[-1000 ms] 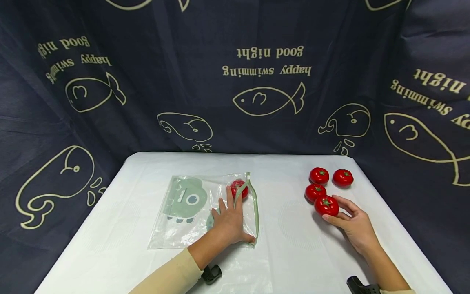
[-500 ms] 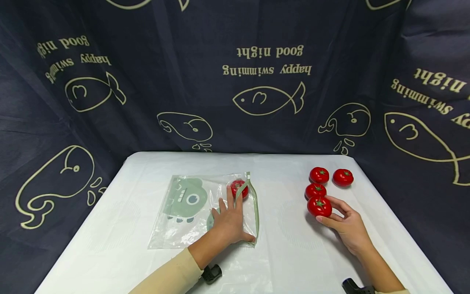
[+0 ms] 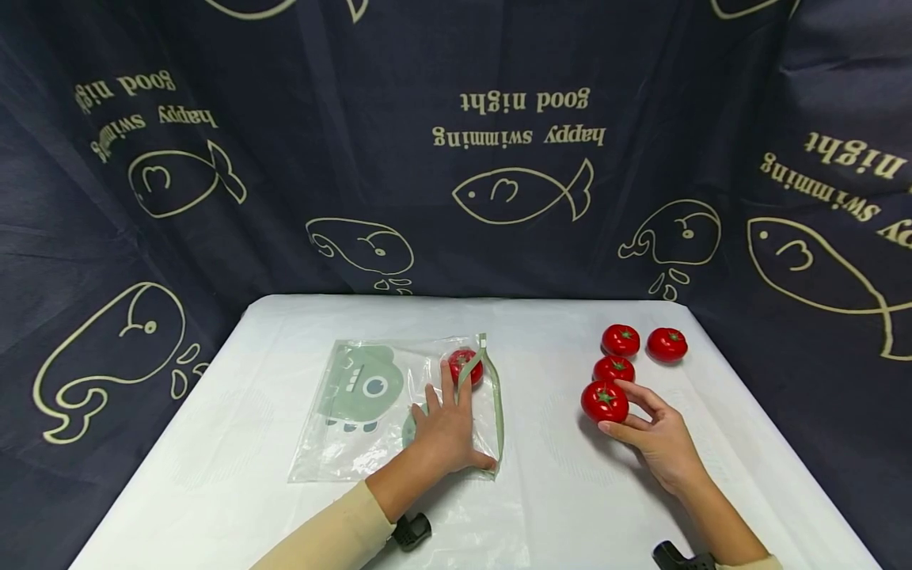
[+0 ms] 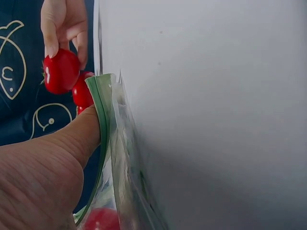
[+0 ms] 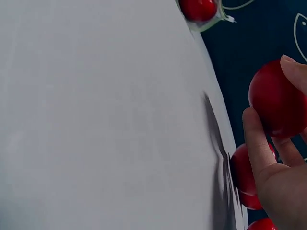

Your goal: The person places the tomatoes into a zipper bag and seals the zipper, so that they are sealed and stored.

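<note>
A red tomato (image 3: 604, 401) with a green top is gripped between the thumb and fingers of my right hand (image 3: 661, 439). The right wrist view shows this tomato (image 5: 277, 100) raised off the white surface. My left hand (image 3: 445, 435) lies with spread fingers over a clear zip bag (image 3: 306, 455) printed with a green monster. In the left wrist view its thumb touches the bag's green zip edge (image 4: 102, 103). Another tomato (image 3: 463, 366) sits inside the bag near its mouth, beside the left fingertips, partly covered by the green strip.
Three more tomatoes stand at the table's right: a near one (image 3: 613, 368), one behind it (image 3: 621, 340) and one by the right edge (image 3: 666, 345). The white table (image 3: 556, 324) is backed by a dark printed curtain (image 3: 413, 119).
My right hand has moved left with its tomato, away from the other tomatoes and toward the bag. The left hand and the bag have stayed in place.
</note>
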A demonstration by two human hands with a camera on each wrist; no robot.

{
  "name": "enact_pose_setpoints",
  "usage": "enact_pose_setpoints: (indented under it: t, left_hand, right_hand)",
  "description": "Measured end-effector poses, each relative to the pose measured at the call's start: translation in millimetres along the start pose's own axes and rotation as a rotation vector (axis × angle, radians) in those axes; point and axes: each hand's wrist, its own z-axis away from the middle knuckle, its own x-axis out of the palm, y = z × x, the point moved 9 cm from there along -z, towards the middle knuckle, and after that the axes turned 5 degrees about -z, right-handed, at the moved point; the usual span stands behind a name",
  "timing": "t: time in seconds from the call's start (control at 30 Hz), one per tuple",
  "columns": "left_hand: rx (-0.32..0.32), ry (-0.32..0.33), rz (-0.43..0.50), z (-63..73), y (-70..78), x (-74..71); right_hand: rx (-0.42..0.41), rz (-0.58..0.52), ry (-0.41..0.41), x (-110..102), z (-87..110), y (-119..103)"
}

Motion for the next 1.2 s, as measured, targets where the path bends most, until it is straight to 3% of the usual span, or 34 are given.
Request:
enact_pose_setpoints:
  t: [0.73,0.97,1.2]
  left_hand:
    - [-0.009,-0.002,-0.01,-0.4,0.1,2.2]
    - [-0.008,0.004,-0.015,-0.1,0.1,1.1]
    - [-0.009,0.006,-0.011,1.1,0.0,0.4]
  right_hand:
    - [-0.021,0.035,-0.112,44,-20.5,1]
    - [-0.038,-0.017,-0.153,57,-26.8,0]
    - [-0.053,0.029,-0.167,66,-32.2,1]
